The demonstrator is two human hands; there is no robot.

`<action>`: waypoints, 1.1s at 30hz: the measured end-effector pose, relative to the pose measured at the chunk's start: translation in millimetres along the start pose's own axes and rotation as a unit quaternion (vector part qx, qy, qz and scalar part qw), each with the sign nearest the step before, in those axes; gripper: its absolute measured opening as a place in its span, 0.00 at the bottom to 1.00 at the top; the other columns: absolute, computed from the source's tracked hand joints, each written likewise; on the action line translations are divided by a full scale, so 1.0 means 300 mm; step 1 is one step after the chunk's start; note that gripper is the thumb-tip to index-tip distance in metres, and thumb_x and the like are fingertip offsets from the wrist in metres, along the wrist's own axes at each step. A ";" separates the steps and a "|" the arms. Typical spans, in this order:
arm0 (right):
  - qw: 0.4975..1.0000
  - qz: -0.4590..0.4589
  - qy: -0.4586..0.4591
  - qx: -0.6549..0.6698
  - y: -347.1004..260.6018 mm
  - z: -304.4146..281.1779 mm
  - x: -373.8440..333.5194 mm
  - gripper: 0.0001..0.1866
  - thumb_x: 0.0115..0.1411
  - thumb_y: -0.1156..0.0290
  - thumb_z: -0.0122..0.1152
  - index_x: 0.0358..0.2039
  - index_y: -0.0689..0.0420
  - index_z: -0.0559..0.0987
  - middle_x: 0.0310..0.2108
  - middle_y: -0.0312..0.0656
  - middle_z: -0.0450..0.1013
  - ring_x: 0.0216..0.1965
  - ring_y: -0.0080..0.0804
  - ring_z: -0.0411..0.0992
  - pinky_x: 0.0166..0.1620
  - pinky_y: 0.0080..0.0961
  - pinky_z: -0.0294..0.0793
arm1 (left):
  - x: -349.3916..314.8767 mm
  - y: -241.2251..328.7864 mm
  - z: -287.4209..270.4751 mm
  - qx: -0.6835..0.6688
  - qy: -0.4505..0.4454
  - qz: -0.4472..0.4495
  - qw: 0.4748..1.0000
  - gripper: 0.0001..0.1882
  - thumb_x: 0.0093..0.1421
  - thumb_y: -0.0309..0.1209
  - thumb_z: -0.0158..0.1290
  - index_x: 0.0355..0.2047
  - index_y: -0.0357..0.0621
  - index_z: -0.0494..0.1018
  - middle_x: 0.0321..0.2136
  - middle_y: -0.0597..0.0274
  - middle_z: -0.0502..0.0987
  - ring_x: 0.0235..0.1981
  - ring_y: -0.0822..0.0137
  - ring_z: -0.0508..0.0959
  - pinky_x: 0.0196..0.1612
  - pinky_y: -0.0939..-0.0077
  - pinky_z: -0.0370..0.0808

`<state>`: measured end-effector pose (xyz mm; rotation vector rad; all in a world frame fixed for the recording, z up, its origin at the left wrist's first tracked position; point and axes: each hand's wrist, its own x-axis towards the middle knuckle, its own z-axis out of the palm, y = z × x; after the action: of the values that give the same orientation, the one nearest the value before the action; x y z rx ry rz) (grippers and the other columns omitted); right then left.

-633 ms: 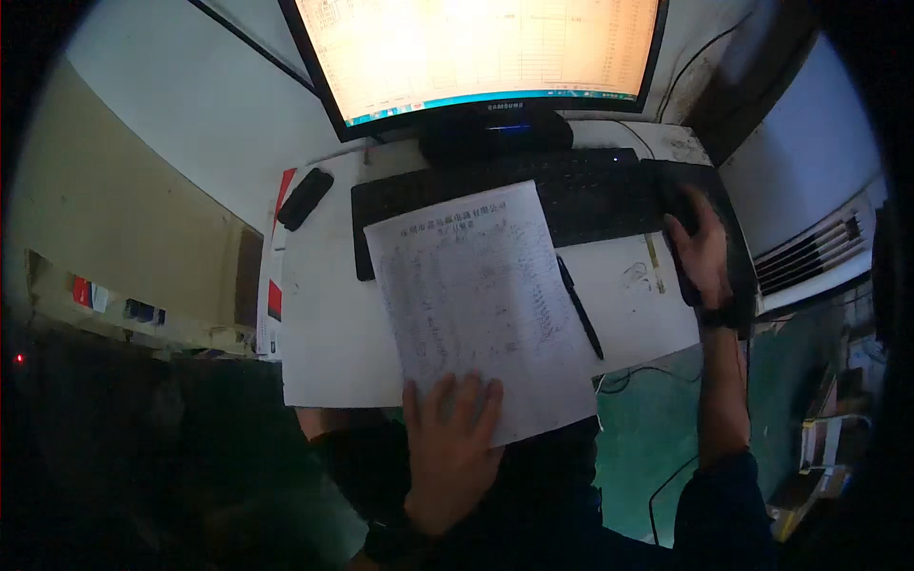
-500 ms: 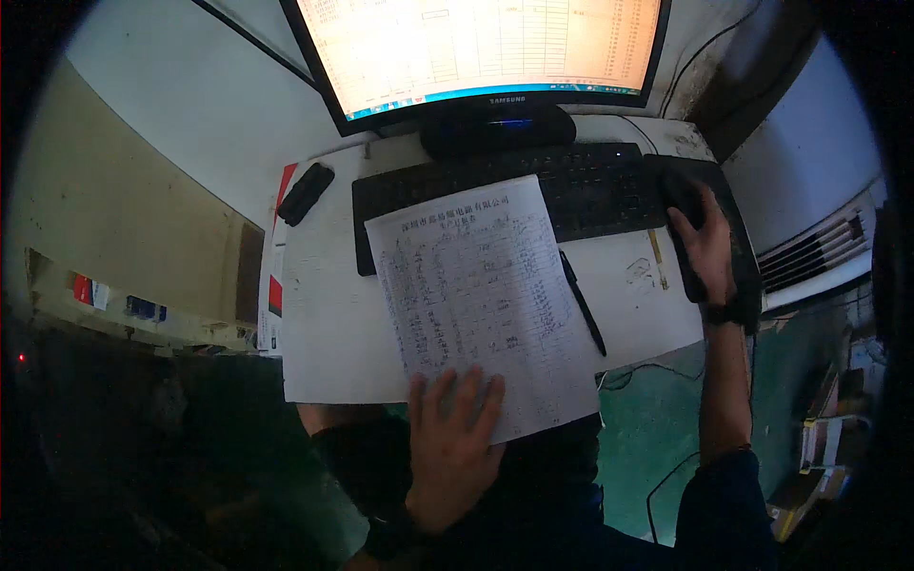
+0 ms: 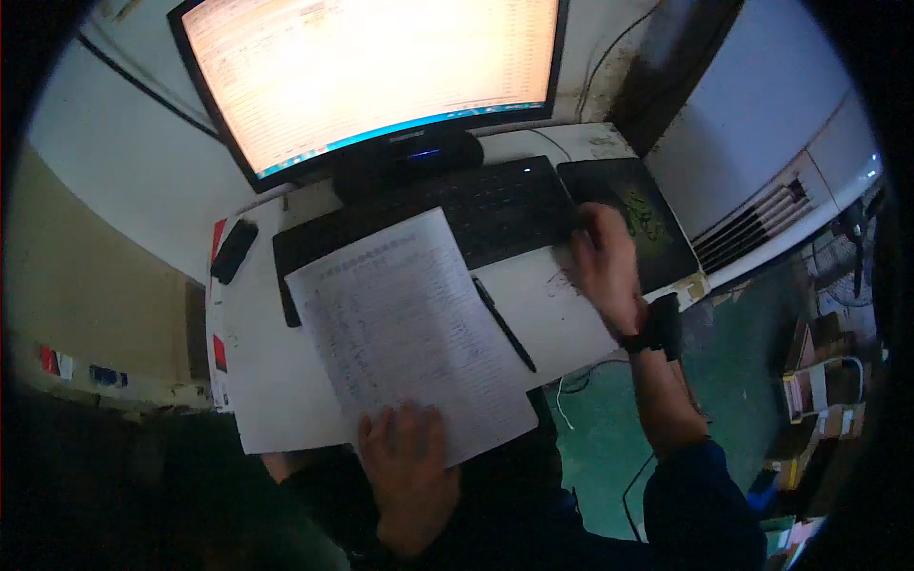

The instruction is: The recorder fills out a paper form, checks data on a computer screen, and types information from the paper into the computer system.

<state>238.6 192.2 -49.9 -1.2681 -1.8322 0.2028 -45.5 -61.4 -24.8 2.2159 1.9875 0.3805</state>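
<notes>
Paper [image 3: 409,328]: lies tilted on the desk [image 3: 286,390], top over the front of the keyboard [image 3: 509,205], bottom past the desk's near edge. Written rows face up.
Left hand [image 3: 409,466]: fingers laid on the bottom end, slightly spread. Thumb out of sight, so can't tell flat press from pinch.
Right hand [image 3: 609,271]: fingers bent, by the keyboard's right end and the left edge of the pad [image 3: 657,214]. Can't tell if it grasps or presses anything; palm side hidden.
Steadying: I'd keep light, even pressure with the left fingers; the overhanging end looks easy to crease if leaned on.
Keys: top of the sheet covers some. Worth keeping it from riding further right, or it blocks more.
Sightline: the sheet sits below the monitor [image 3: 381,76]; holding it at one angle should make rows easier to track.
Pen [image 3: 505,324]: just right of the sheet, free. Fine there, just don't sweep it with the right forearm.
Change, right hand: was over the pad, now in at the keyboard's corner; the pad's green print shows.
Change, view: swung, scene sits further left and more tilted. Left hand still on the sheet's bottom end.
</notes>
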 end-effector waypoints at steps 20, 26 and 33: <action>0.992 -0.049 -0.020 -0.111 -0.052 0.034 0.036 0.18 0.60 0.81 0.63 0.51 0.58 0.78 0.48 0.53 0.76 0.52 0.61 0.72 0.56 0.49 0.71 | 0.008 -0.004 0.004 -0.003 -0.042 -0.009 0.999 0.38 0.53 0.37 0.73 0.64 0.45 0.73 0.65 0.43 0.69 0.66 0.35 0.67 0.73 0.25 0.58; 0.996 -0.030 -0.005 -0.081 -0.037 0.043 0.041 0.19 0.59 0.81 0.63 0.52 0.60 0.77 0.48 0.54 0.77 0.53 0.60 0.72 0.56 0.51 0.71 | -0.009 -0.009 0.034 0.004 0.002 0.008 1.000 0.38 0.54 0.38 0.73 0.64 0.46 0.74 0.64 0.42 0.69 0.66 0.35 0.68 0.72 0.24 0.58; 0.998 0.001 0.036 -0.051 0.000 0.062 0.036 0.21 0.60 0.82 0.63 0.55 0.61 0.75 0.50 0.56 0.74 0.52 0.63 0.71 0.56 0.52 0.71 | 0.002 -0.002 0.036 0.017 -0.011 0.013 1.000 0.36 0.51 0.35 0.72 0.61 0.43 0.76 0.63 0.44 0.71 0.65 0.36 0.68 0.72 0.26 0.59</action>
<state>224.1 207.3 -55.2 -1.3299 -1.8000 0.0647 -43.1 -60.0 -35.2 2.2572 1.9702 0.3259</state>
